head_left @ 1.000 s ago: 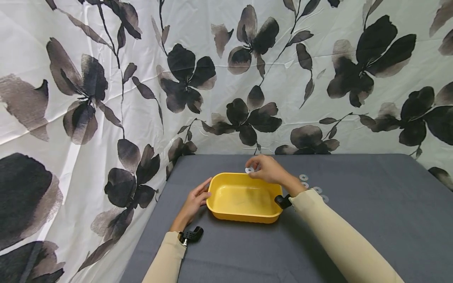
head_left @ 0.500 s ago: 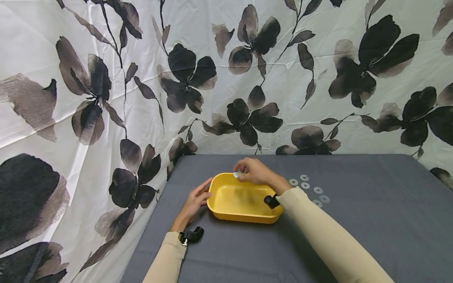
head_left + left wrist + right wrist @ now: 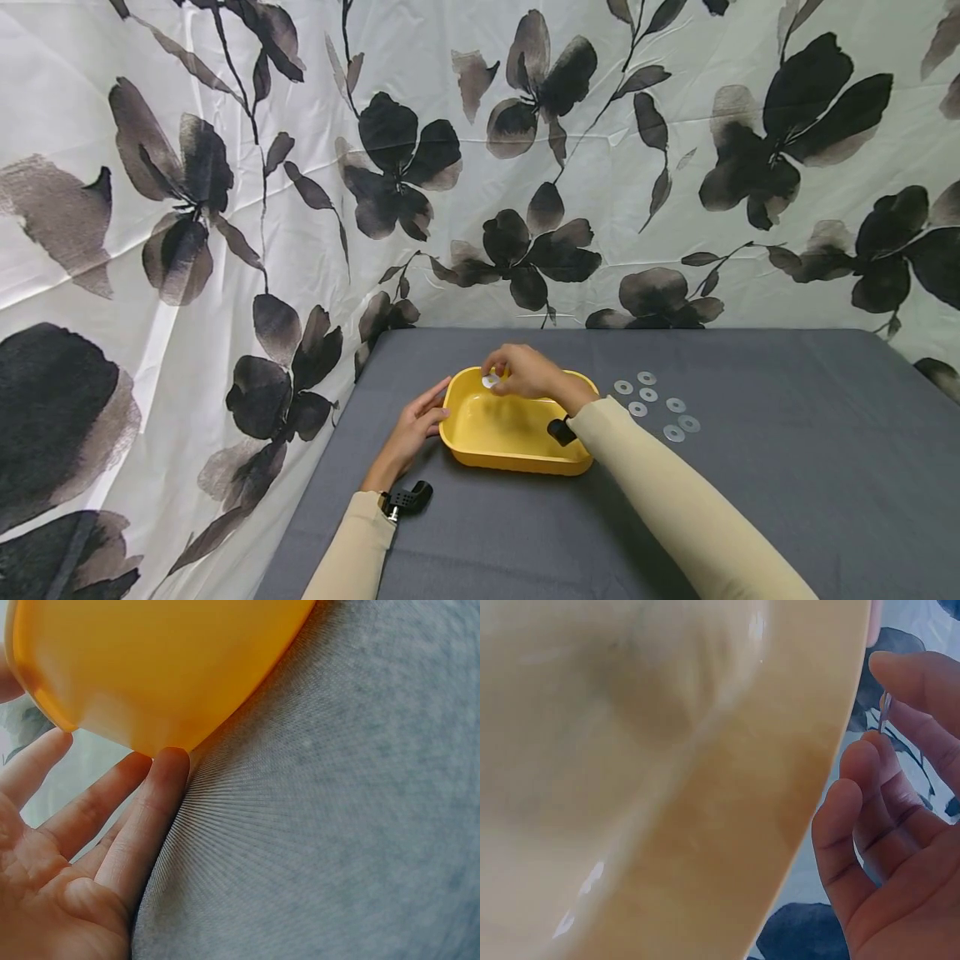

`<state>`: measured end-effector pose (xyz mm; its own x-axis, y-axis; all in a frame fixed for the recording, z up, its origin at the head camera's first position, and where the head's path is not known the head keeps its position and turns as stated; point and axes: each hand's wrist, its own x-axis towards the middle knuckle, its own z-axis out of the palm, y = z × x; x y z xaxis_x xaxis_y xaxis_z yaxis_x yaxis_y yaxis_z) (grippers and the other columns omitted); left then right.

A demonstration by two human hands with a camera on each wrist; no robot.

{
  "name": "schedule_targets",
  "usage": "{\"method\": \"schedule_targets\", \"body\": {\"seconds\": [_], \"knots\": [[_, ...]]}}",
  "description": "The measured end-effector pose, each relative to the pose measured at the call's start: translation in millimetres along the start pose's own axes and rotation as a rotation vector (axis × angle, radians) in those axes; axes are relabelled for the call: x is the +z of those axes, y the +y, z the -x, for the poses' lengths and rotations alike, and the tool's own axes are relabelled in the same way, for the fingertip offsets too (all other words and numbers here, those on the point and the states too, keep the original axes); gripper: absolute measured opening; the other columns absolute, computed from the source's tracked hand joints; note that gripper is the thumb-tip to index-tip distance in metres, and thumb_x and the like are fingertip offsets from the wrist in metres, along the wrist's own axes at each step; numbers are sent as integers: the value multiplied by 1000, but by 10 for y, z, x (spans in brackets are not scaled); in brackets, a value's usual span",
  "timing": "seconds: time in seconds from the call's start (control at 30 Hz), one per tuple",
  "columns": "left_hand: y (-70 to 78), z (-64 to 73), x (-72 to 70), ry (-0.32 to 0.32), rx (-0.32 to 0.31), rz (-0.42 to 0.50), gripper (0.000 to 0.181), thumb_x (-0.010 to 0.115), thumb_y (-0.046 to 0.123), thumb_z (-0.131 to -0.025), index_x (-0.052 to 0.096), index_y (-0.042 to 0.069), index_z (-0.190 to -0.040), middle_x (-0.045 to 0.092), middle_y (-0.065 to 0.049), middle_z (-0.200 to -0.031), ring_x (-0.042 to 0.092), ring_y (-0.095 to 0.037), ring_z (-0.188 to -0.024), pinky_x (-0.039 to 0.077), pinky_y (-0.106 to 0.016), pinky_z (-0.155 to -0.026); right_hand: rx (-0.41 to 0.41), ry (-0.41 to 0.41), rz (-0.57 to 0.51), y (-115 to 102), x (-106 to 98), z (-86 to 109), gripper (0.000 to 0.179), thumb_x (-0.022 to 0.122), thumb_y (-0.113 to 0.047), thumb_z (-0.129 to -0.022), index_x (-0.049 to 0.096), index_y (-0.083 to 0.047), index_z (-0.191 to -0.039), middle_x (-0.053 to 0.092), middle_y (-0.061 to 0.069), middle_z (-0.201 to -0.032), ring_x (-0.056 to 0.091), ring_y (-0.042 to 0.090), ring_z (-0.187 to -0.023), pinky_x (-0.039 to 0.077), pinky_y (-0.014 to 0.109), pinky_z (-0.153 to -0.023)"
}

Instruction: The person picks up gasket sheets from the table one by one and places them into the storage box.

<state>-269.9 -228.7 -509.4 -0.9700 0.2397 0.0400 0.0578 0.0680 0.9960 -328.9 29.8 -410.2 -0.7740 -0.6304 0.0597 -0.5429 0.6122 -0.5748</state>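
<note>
The person's right hand (image 3: 525, 372) pinches a pale, flat washer (image 3: 491, 380) between the thumb and a finger. In the right wrist view the washer shows edge-on between those tips, while the other fingers are bent beside it and hold nothing else. The washer is over the far left part of a yellow tray (image 3: 517, 460), its disc seen from the head against the inner far wall; how high above the tray's floor it hangs cannot be told. The tray's inside spreads below the right fingers and toward the person from them.

The left hand (image 3: 411, 425) is at the tray's left end, its fingers spread and nearly straight, with their tips touching the outer wall, as the left wrist view shows. The thumb lies near the rim, on the person's side of the other left fingers.

Well to the right of the right fingers, past the tray's right end, seven loose washers (image 3: 648, 394) lie flat in a scattered group on the grey worktop (image 3: 810, 483). Each wrist, just behind its fingers, bears a black device: a left wrist device (image 3: 408, 497) and a right wrist device (image 3: 561, 431). Beyond the fingers, past the worktop's far edge, hangs a white floral cloth (image 3: 450, 75).
</note>
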Motion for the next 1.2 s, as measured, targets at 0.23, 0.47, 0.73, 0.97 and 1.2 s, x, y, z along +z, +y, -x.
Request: {"method": "schedule_targets", "body": {"seconds": [0.23,0.47,0.73,0.97,1.2], "knots": [[2,-1,10,-2,2,8,57,58,15,-102,44,26,-156,48,-18,-156,56,-39,-135,61,-33,-90,11,-29,50,-15,95,-61,28,78,-15,-89,76,-14,-117,65,5,-104,59,19,-90,51,33,-78],[-19,6,-6,-17,3,-8,58,56,17,-103,40,22,-159,46,-18,-158,54,-39,-137,60,-35,-93,-13,-27,94,-2,178,-85,28,78,-16,-89,76,-15,-118,64,7,-104,58,19,-88,50,34,-78],[-12,19,-3,-8,3,-6,59,57,17,-102,40,21,-159,48,-18,-156,55,-39,-135,60,-36,-93,16,-48,130,-14,256,-116,28,76,-17,-92,75,-17,-120,65,10,-109,57,21,-90,50,41,-82],[-12,25,-2,-6,14,-4,57,57,16,-102,43,24,-157,48,-18,-156,55,-39,-135,60,-33,-92,13,-46,211,-49,333,-148,26,76,-19,-92,77,-20,-118,67,4,-108,63,23,-99,54,44,-87],[-22,24,-15,-10,17,3,57,57,16,-102,44,24,-157,47,-17,-157,55,-38,-136,60,-31,-90,1,-24,291,-51,408,-174,23,76,-19,-92,77,-23,-115,62,1,-101,59,18,-86,53,38,-79]]}}
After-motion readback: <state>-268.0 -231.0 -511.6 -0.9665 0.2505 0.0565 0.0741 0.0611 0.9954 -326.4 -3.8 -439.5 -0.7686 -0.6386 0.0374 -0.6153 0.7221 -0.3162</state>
